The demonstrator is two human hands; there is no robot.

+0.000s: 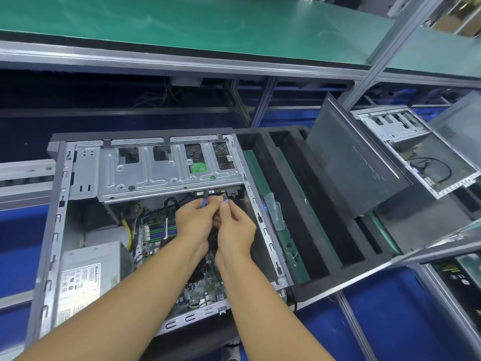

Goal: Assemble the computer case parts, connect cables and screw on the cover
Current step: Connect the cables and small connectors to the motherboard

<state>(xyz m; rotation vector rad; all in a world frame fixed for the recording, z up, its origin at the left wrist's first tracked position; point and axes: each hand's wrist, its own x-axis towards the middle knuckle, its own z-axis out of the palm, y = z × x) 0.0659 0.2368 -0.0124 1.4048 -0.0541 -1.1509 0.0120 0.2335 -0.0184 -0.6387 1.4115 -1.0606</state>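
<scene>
Head view, down into open computer case (56, 230). Pinching thin blue cable (203, 203) with thumb and curled fingers of left hand (194, 225). Pinching blue connector (226, 201) with fingertips of right hand (234, 230), other fingers curled under. Cannot tell whether connector belongs to that same cable. Hands touching each other, deep inside case, just below near edge of silver drive cage (166, 168).

Under hands and wrists: green motherboard (156, 230), partly hidden. Just left of left hand: black cable loop (170, 201). Further left: yellow wires (127, 225). In near-left corner of case: grey power supply (86, 277) with white label.

Case on its side, open face up, set on black foam tray (312, 230). Long slots in tray, right of case. Leaning tilted at far right of tray: dark side cover (351, 162), apart from case. Beyond cover: second open case (416, 152), black wire inside.

Around tray: blue worktop (390, 308). Overhead at back: green-matted shelf (182, 22) on aluminium frame.
</scene>
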